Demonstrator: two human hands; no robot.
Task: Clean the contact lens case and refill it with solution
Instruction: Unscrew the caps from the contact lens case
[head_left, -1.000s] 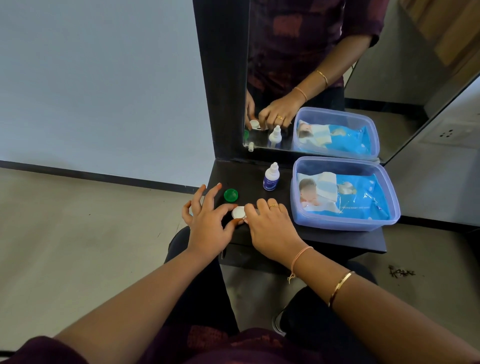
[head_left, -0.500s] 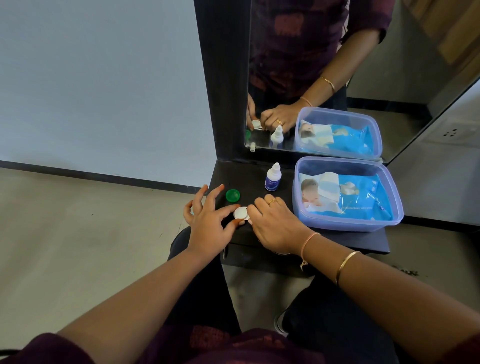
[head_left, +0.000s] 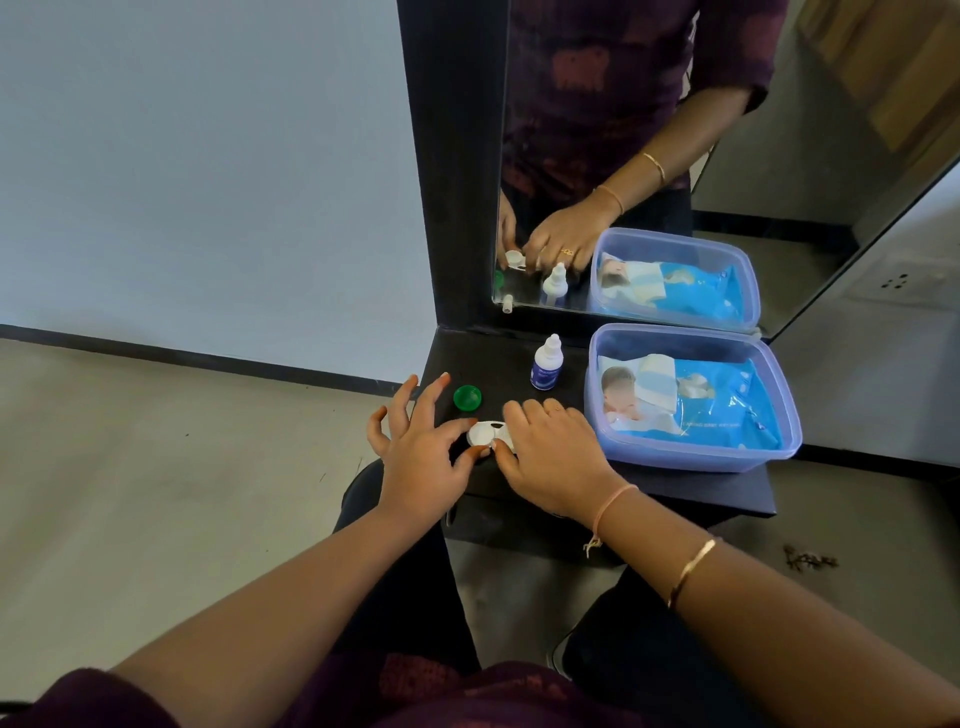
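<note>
Lens case (head_left: 485, 434) lies near the front edge of the worktop (head_left: 498, 364), toward its left corner. Its long axis runs left-right, between my hands, both touching it. Left hand (head_left: 421, 457): thumb and forefinger pinch the left well, other fingers spread. Right hand (head_left: 558, 457): fingers curled over the right half, hiding it. Case is white, left well looks uncapped. Green cap (head_left: 466, 398) sits just behind it, solution bottle (head_left: 545, 364) further back.

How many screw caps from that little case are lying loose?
1: a green cap on the black shelf, just beyond the white lens case, near the left hand. Another may be hidden under the right hand.
</note>
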